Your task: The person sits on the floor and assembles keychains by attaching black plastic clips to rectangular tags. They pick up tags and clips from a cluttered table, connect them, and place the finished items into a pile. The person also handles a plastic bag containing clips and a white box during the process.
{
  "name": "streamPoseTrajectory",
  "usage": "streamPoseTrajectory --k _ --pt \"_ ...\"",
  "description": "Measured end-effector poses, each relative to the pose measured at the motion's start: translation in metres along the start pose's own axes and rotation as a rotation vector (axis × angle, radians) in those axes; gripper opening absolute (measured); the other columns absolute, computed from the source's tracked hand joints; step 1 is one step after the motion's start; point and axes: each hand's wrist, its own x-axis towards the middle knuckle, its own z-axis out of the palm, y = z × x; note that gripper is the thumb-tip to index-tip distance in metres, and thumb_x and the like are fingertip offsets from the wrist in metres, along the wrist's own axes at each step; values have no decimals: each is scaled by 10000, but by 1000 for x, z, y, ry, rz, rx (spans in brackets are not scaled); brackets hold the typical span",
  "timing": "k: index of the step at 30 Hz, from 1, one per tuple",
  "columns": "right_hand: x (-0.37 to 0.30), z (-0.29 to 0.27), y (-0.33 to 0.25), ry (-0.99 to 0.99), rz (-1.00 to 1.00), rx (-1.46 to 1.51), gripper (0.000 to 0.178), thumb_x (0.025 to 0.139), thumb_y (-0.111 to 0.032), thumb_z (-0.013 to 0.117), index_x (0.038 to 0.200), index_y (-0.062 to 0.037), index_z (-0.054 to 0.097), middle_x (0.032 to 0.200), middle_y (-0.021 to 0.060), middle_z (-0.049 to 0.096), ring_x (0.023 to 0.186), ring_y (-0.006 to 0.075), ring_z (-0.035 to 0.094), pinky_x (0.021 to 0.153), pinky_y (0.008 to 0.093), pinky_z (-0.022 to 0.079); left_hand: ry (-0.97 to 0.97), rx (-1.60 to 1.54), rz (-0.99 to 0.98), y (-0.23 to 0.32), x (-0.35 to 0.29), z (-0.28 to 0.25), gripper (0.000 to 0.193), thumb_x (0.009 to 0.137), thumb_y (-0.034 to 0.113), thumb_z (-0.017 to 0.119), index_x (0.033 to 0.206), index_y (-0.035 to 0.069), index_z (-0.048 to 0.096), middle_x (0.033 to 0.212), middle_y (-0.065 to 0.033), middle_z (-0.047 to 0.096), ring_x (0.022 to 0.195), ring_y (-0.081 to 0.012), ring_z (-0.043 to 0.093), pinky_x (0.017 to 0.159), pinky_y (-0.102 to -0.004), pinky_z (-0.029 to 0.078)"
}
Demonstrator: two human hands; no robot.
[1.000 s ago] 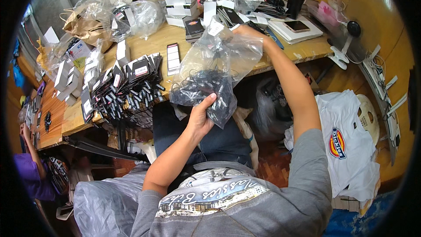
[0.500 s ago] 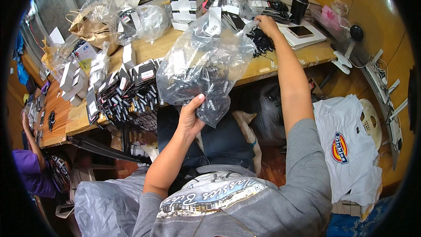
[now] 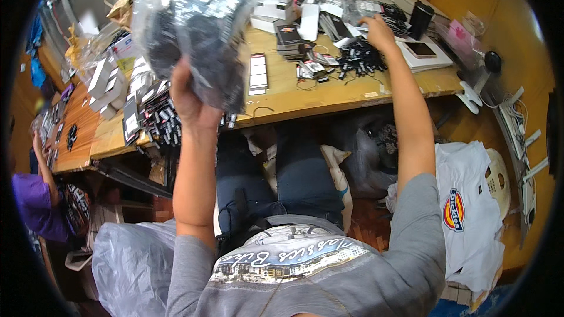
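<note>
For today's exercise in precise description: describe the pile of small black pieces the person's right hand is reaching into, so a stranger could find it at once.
On the wooden desk, look toward its far right. The right hand rests on a loose heap of small black pieces. Unlike the boxed and carded items around it, it is a bare, scattered pile.

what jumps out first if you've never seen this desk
A big clear plastic bag full of dark items, lifted high in the left hand, fills the upper left. The right hand reaches to a heap of small black pieces on the cluttered wooden table. At lower right a white t-shirt hangs over a chair.
</note>
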Motion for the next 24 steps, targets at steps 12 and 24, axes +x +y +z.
streamPoseTrajectory --k 12,24 --pt "-90 -25 -8 274 -349 413 408 636 152 358 958 -18 543 991 90 441 843 184 486 724 242 389 218 366 340 248 -67 -38 326 711 108 576 1005 -13 502 998 -138 551 912 -282 532 843 -462 386" --pt "-125 -11 21 111 -118 417 343 693 139 352 945 -27 515 995 81 433 832 186 459 702 237 384 800 630 423 411 -184 -132 285 704 66 579 941 -67 495 904 -177 570 820 -284 572 769 -399 461"
